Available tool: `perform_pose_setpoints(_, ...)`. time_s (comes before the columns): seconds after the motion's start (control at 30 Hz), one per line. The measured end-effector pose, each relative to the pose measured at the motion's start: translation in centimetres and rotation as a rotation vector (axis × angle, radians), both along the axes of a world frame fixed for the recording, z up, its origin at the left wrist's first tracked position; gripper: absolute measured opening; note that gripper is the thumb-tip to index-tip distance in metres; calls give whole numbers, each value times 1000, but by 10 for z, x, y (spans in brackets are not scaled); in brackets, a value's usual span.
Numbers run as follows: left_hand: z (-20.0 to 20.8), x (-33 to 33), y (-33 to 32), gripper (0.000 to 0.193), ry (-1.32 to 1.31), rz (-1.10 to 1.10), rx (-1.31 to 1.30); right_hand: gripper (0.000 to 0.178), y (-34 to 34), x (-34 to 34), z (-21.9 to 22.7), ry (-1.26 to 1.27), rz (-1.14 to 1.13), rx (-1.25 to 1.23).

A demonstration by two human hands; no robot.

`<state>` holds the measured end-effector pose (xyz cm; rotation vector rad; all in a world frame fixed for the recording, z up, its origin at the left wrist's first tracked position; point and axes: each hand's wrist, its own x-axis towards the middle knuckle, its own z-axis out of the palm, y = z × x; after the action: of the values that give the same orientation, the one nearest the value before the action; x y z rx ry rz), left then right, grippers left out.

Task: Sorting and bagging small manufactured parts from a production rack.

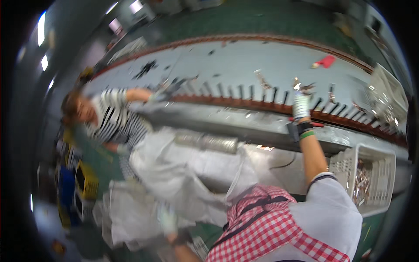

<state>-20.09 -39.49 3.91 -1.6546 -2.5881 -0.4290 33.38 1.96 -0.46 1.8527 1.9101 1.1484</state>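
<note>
My right hand point(301, 105), in a white glove with a dark band and a green band at the wrist, reaches over the near edge of the long grey table point(192, 65). A shiny coppery strip point(297, 83) shows at its fingertips, which look closed on it. Along the reddish-brown table edge point(244, 103) stands a row of dark strips point(274, 94), with a few shiny pieces among them. Low at the left, my left hand point(166, 219), also gloved, is smeared by motion beside a white woven sack point(135, 214); its fingers cannot be made out.
A co-worker in a striped shirt point(114, 109) stands at the left, one gloved hand at the table edge. A white crate point(384, 183) of shiny strips is at my right; another crate point(388, 94) sits beyond. A red cloth-like piece point(326, 61) lies on the table.
</note>
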Motion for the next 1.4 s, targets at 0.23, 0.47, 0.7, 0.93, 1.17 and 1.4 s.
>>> perform_pose_setpoints(0.23, -46, 73, 108, 54, -139, 0, -82, 19, -37, -74, 69, 1451, 697, 429)
perform_pose_setpoints(0.47, -92, 63, 84, 46, -416, 42, -226, 12, -106, -223, 76, 2608, 707, -439)
perform_pose_setpoints(0.7, -71, 101, -33, 74, -467, 201, -89, 30, -141, -283, 4, 1334, 970, -1122)
perform_pose_setpoints(0.93, -74, 117, -54, 65, -688, 426, 137, 39, -149, -230, -9, 1233, 855, -1436)
perform_pose_setpoints(1.17, -46, 90, -50, 39, -492, 399, -224, 22, -95, -114, -10, 1822, 486, -183)
perform_pose_setpoints(1.4, -53, 82, -48, 65, -365, 155, -217, 43, -41, -11, -4, 1934, 205, 847)
